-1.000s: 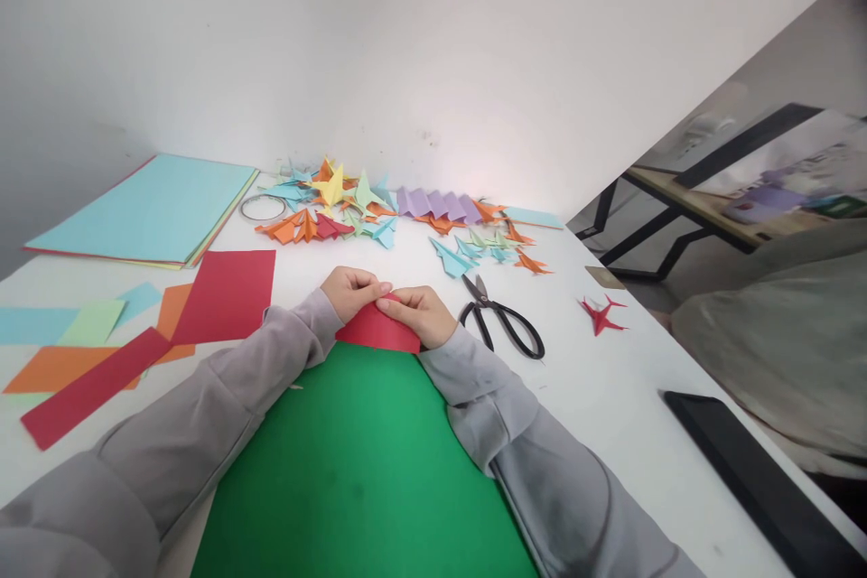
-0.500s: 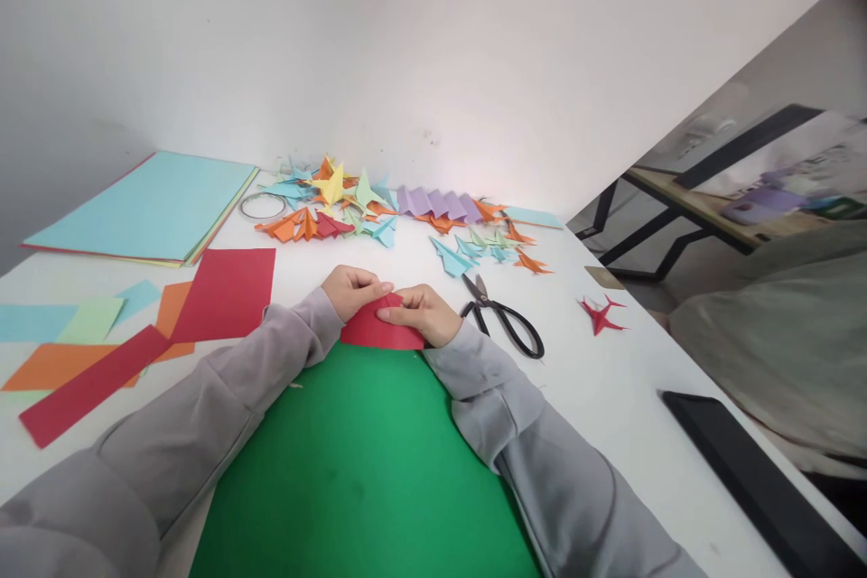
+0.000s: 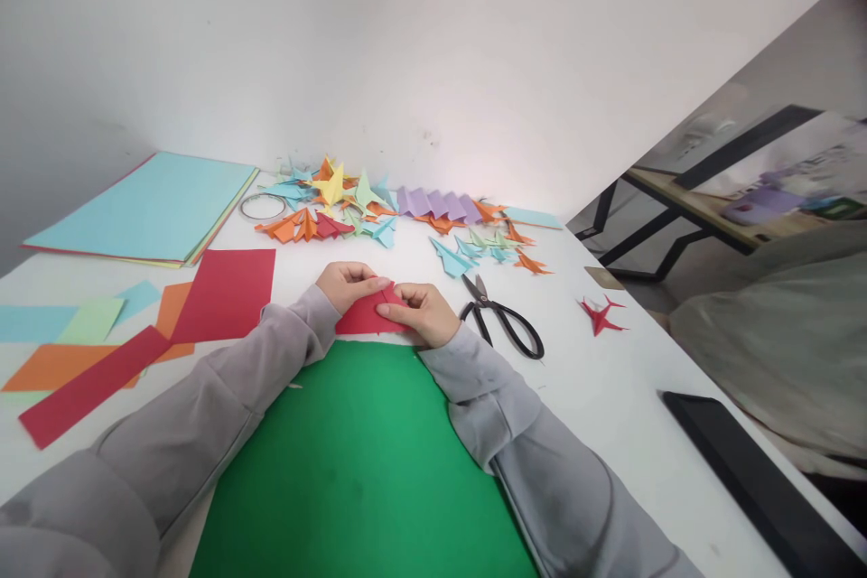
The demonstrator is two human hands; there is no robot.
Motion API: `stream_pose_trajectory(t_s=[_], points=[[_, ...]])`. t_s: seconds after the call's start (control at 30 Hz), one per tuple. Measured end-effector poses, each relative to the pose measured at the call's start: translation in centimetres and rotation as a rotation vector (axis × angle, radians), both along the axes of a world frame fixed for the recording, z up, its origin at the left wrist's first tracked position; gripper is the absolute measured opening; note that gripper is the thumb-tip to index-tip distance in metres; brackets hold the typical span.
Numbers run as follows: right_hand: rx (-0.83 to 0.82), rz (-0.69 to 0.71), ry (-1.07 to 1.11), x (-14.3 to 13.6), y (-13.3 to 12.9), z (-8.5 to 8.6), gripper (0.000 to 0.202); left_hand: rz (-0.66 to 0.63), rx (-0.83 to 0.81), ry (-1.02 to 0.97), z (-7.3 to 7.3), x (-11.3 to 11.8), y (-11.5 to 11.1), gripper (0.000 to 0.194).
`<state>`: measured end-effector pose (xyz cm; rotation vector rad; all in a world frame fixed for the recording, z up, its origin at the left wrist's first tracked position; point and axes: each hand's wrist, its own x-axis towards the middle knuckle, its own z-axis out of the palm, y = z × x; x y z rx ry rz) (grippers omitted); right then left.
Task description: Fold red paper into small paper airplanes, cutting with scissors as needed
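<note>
A small piece of folded red paper (image 3: 369, 316) is held between both hands, just beyond the far edge of a green mat (image 3: 372, 461). My left hand (image 3: 347, 284) pinches its upper left part between thumb and fingers. On the right side, my right hand (image 3: 426, 312) grips the same paper, thumb on top. A crease shows near the thumbs. Black-handled scissors (image 3: 518, 330) lie beside my right hand, blades pointing away.
Folded paper shapes (image 3: 331, 190) lie along the wall. Coloured sheets (image 3: 149, 208) and red paper (image 3: 227, 293) are at left. A red folded figure (image 3: 601, 316) and black tray-like object (image 3: 751, 479) are at right, near a seated person (image 3: 786, 334).
Both hands have shifted slightly away and to the left with the red paper. The paper now tilts differently, and a white strip of table shows between it and the green mat.
</note>
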<state>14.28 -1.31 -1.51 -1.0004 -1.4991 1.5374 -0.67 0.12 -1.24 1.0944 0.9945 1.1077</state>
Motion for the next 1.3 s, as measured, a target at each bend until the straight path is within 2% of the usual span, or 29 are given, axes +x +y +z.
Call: stream_pose_trajectory(t_s=[0.1,0.17,0.3,0.53,0.67,0.83,1.0,1.13,1.3], points=[[-0.020,-0.136,0.068,-0.1,0.2,-0.5,0.030,0.059,-0.065,-0.146,-0.5,0.2,0.4,0.037],[-0.031,-0.237,0.181,-0.1,0.4,-0.7,0.027,0.044,-0.068,-0.205,-0.9,0.4,0.5,0.041],[-0.065,-0.359,0.346,-0.1,0.6,-0.6,0.027,-0.059,-0.011,-0.100,-1.3,0.4,0.7,0.040],[0.022,-0.295,0.162,0.1,0.4,-1.1,0.024,-0.103,0.048,-0.036,-1.1,0.3,0.5,0.037],[0.019,-0.308,0.124,0.2,0.5,-1.1,0.025,-0.108,0.094,-0.008,-1.2,0.2,0.4,0.037],[-0.066,-0.306,0.198,0.0,0.2,-0.5,0.024,-0.116,0.098,0.025,-1.2,0.2,0.3,0.036],[-0.160,-0.342,0.264,-0.3,0.0,-0.2,0.025,-0.133,0.059,0.052,-0.6,0.2,0.2,0.034],[-0.142,-0.346,0.252,-0.2,0.3,-0.3,0.027,-0.173,0.031,0.075,-0.1,0.2,0.0,0.035],[-0.071,-0.284,0.183,0.1,0.5,-0.5,0.031,-0.172,0.109,0.169,0.0,0.3,-0.4,0.036]])
